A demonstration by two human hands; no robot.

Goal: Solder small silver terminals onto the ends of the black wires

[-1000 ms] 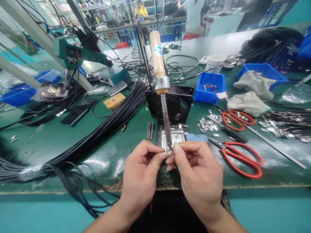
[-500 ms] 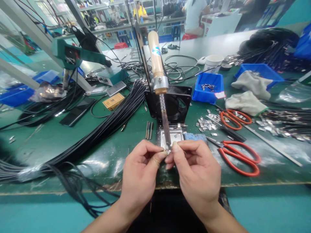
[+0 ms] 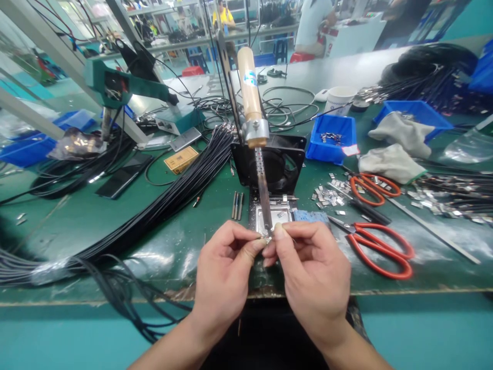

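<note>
Above the bench edge, my left hand (image 3: 229,264) pinches a small silvery metal piece (image 3: 267,239) between thumb and forefinger. Close beside it, my right hand (image 3: 314,267) is closed in a pinch at the same spot; what its fingertips hold is too small and covered to name. A soldering iron (image 3: 253,97) with a wooden handle is clamped in a stand, its dark tip (image 3: 265,205) pointing down to the gap between my fingertips. Behind the fingers lies a small metal tray (image 3: 283,213), with a blue sponge (image 3: 310,216) to its right.
A black fan (image 3: 287,169) stands behind the iron. Orange-handled scissors (image 3: 385,252) and loose metal connectors (image 3: 331,192) lie at right, near a blue bin (image 3: 318,126). A bundle of black cables (image 3: 154,210) crosses the left side. People sit and stand in the background.
The view has shifted very slightly. Both hands keep their pinch under the iron's tip, with almost no visible movement.
</note>
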